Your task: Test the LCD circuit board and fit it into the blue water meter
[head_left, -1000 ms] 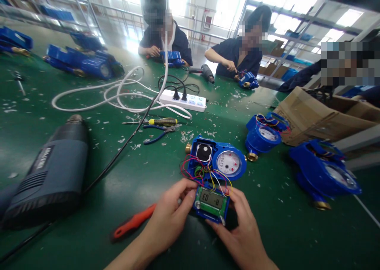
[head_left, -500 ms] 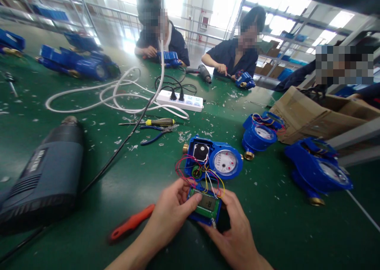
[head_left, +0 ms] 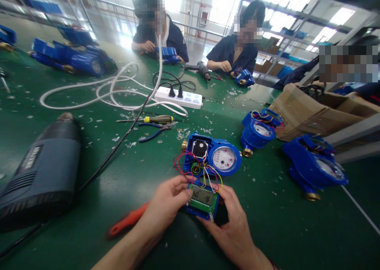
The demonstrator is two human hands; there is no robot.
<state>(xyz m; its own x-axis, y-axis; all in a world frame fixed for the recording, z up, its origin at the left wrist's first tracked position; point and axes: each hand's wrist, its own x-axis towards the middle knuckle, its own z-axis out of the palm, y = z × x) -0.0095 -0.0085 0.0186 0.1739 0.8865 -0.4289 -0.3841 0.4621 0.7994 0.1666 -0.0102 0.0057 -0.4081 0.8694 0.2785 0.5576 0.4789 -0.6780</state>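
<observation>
My left hand [head_left: 166, 206] and my right hand [head_left: 233, 226] both grip a small blue module with a green circuit board and a lit LCD [head_left: 202, 198], one hand at each side. Coloured wires [head_left: 204, 175] run from it up to an open blue water meter [head_left: 212, 156] with a white dial, lying on the green table just beyond my hands. An orange-handled tool [head_left: 126, 222] lies under my left wrist.
A grey heat gun [head_left: 38, 171] lies at the left with its black cable. A screwdriver [head_left: 154, 119], pliers [head_left: 151, 133], a white power strip [head_left: 178, 97], more blue meters [head_left: 258, 129], a cardboard box [head_left: 311, 111]. Two people work across the table.
The LCD reading has changed while my hands kept hold of the module. The view drifted slightly, so everything sits a little further left and higher.
</observation>
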